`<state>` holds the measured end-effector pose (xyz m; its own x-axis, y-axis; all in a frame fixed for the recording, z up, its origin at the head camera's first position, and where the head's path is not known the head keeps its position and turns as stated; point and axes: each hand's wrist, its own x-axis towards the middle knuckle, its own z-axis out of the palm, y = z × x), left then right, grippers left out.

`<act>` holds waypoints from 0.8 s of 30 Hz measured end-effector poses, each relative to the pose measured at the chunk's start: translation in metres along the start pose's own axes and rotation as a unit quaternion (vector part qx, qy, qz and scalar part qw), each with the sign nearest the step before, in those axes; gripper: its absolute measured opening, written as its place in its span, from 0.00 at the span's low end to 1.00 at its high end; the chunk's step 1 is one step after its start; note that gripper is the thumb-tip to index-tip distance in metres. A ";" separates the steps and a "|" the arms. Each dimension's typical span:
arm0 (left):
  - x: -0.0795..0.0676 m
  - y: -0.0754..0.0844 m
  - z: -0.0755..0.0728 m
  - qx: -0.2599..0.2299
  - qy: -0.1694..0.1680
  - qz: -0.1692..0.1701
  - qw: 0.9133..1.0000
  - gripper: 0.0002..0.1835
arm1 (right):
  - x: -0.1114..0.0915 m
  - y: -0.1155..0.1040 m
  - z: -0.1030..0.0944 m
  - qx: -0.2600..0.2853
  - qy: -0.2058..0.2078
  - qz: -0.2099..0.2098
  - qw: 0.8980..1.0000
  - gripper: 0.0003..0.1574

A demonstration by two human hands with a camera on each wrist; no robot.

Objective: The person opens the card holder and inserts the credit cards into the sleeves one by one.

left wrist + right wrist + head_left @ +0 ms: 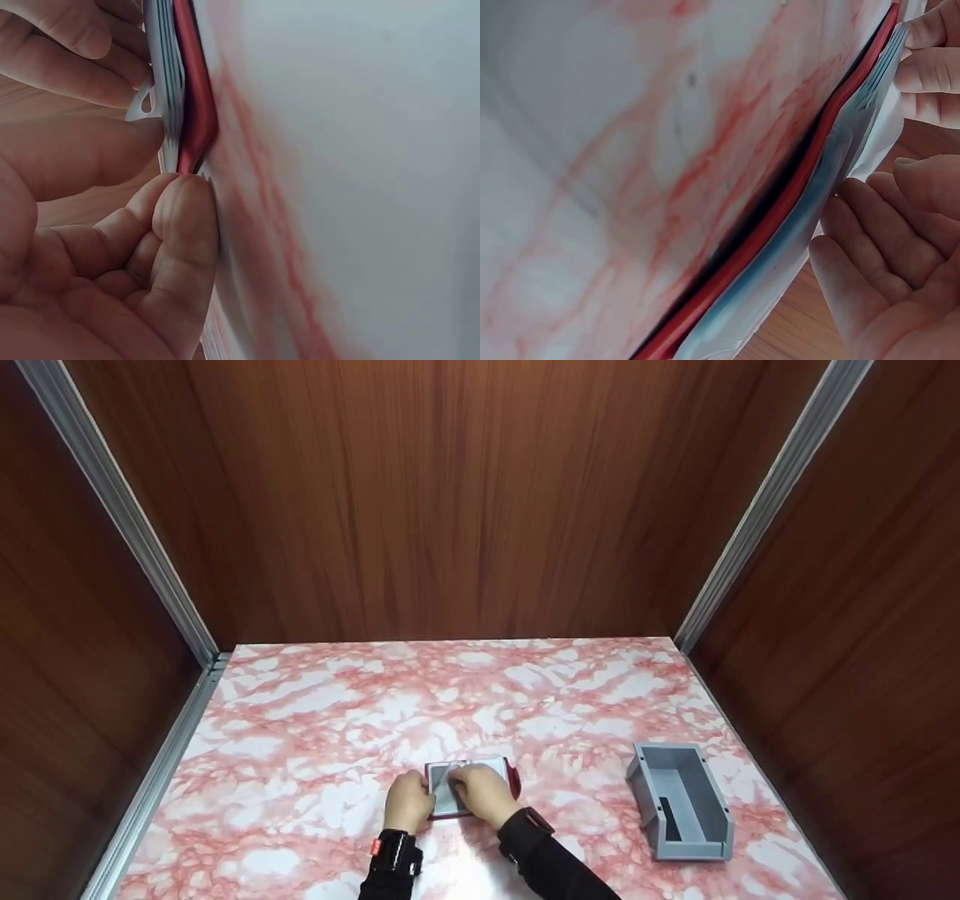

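A red card holder (451, 814) with a stack of clear plastic sleeves (491, 766) lies opened out on the table. My left hand (409, 802) pinches its left edge; in the left wrist view the thumb (112, 154) presses on the sleeves and the curled fingers (187, 217) are at the red cover's corner. My right hand (484, 791) lies over the middle of the holder. Its fingertips touch the sleeves' edge in the right wrist view, with the thumb (926, 184) apart from them. Near those fingers a clear tab with a hole (139, 112) sticks out.
A grey plastic bin (686, 802) stands to the right on the pink and white marbled table (315, 750). Brown wood-grain panels (450, 510) with metal corner rails enclose the table at the back and both sides.
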<state>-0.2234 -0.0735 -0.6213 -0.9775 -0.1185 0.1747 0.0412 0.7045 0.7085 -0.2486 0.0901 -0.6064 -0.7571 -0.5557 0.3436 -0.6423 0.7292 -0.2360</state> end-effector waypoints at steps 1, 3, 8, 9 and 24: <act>0.000 0.000 0.000 0.001 0.000 0.001 1.000 0.09 | 0.000 0.000 0.000 0.001 -0.002 0.002 1.000 0.09; 0.000 0.000 0.000 0.000 -0.001 0.001 1.000 0.09 | 0.000 0.000 0.000 0.001 -0.005 0.005 1.000 0.08; -0.001 -0.001 -0.001 -0.003 -0.004 0.000 1.000 0.09 | 0.000 0.000 0.000 0.007 -0.006 0.005 1.000 0.07; -0.001 -0.001 -0.001 -0.004 -0.004 -0.001 1.000 0.09 | 0.000 0.000 0.000 0.008 -0.005 0.004 1.000 0.07; 0.001 -0.001 0.000 -0.006 -0.006 -0.004 1.000 0.08 | 0.000 0.000 -0.006 0.018 0.008 -0.001 1.000 0.11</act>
<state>-0.2241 -0.0742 -0.6215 -0.9802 -0.1155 0.1607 0.0359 0.6948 0.7183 -0.2478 0.0920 -0.6005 -0.7533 -0.5509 0.3592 -0.6485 0.7130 -0.2666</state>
